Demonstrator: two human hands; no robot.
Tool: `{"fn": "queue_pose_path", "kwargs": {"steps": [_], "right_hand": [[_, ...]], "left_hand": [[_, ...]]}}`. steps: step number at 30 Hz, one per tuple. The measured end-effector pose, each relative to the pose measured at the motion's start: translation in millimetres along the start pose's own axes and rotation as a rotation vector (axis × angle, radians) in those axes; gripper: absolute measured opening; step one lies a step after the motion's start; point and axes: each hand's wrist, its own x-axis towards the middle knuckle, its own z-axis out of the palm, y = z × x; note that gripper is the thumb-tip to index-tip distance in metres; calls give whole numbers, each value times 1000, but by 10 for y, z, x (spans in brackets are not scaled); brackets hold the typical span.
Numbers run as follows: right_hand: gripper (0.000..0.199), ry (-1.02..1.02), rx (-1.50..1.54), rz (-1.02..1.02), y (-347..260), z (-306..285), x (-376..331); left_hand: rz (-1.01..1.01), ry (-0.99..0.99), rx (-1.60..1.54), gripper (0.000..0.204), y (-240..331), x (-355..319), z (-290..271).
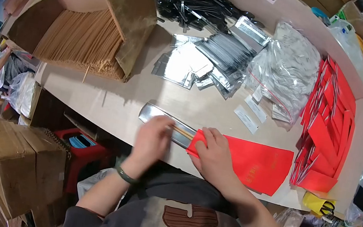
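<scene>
Near the table's front edge, my left hand (152, 138) is closed round the rear of a pair of wooden chopsticks (183, 132). Their front ends enter the open end of a red paper sleeve (257, 165) with faint gold print. My right hand (214, 154) pinches that sleeve at its mouth, thumb and fingers closed on it, while the rest lies flat to the right. Beneath the chopsticks and my left fingers runs a shiny narrow metal strip or tray (155, 111). My left palm and part of the strip are hidden.
A cardboard box (140, 14) on its side holds many chopsticks at the left. Behind lie black plastic spoons (196, 2), silver foil packets (231, 52) and a clear bag of white packets (290, 60). Red sleeves (327, 129) are heaped at right. Cartons (27, 164) stand below left.
</scene>
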Motion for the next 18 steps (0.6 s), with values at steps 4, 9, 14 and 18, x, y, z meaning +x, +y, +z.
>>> {"fn": "queue_pose_path", "kwargs": {"steps": [4, 9, 14, 18], "right_hand": [[48, 28, 114, 33, 71, -70, 28], [21, 37, 110, -339, -24, -525, 202], [21, 2, -50, 165, 1158, -1987, -106], [53, -132, -118, 39, 887, -1386, -467]], "left_hand": [[233, -186, -45, 56, 499, -66, 48], [454, -244, 536, 48, -129, 169, -225], [-159, -240, 129, 25, 192, 249, -409], [-59, -668, -245, 46, 246, 64, -114]]}}
